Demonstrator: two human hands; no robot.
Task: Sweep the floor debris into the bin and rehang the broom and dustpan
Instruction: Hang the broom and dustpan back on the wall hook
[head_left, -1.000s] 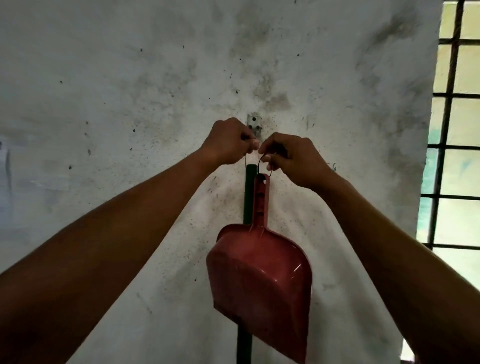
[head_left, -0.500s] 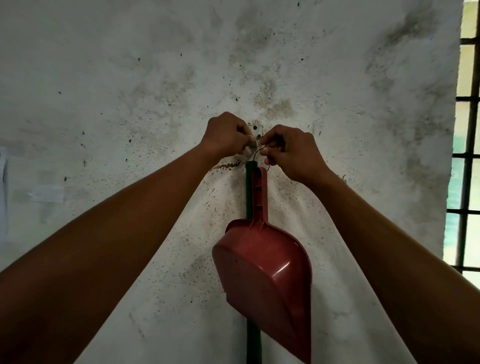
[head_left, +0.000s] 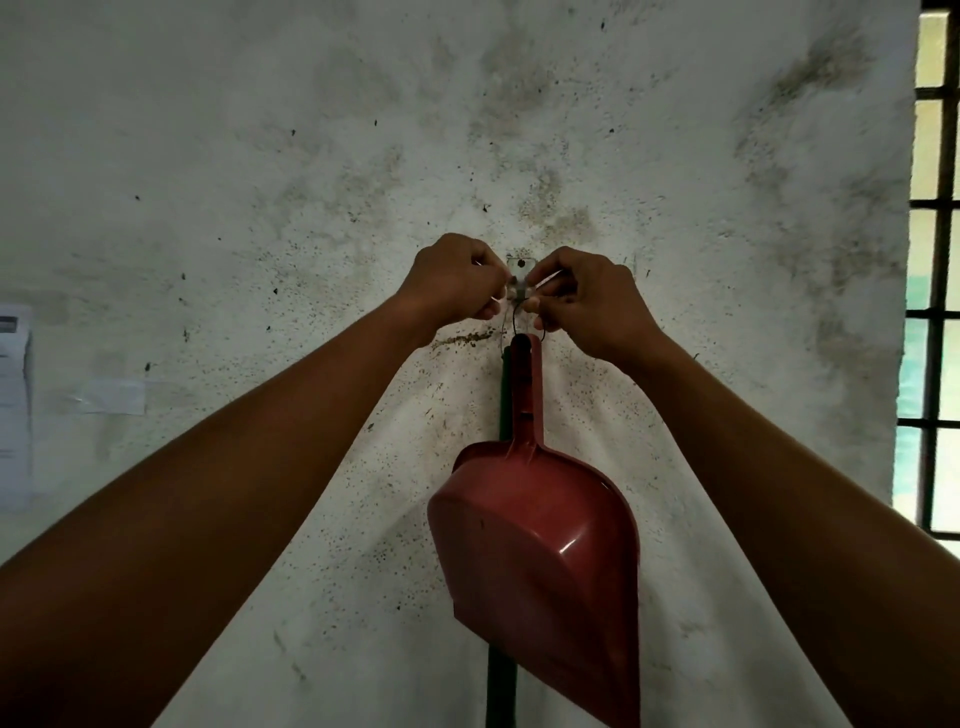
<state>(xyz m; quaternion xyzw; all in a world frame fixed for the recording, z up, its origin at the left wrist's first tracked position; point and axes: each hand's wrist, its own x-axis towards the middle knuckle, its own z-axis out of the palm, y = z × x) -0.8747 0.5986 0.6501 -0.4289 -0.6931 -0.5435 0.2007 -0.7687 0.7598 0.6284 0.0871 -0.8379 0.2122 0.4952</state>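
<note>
A red dustpan (head_left: 540, 561) hangs pan-down against the stained white wall, its handle pointing up. A thin wire loop (head_left: 515, 326) runs from the handle's top to a small metal wall hook (head_left: 521, 270). My right hand (head_left: 587, 301) pinches the loop just below the hook. My left hand (head_left: 457, 280) has its fingers curled at the hook's left side, pinching something thin there that I cannot make out. Behind the dustpan the broom's green stick (head_left: 503, 395) hangs straight down the wall; its top and its bristles are hidden.
A barred window (head_left: 935, 291) fills the right edge. Paper sheets (head_left: 13, 405) and a taped patch (head_left: 111, 397) are stuck on the wall at the left. My two forearms reach up from both lower corners.
Both hands have risen a little and closed in on the hook, lifting the dustpan's loop up to it. The dustpan hangs slightly higher against the broom stick.
</note>
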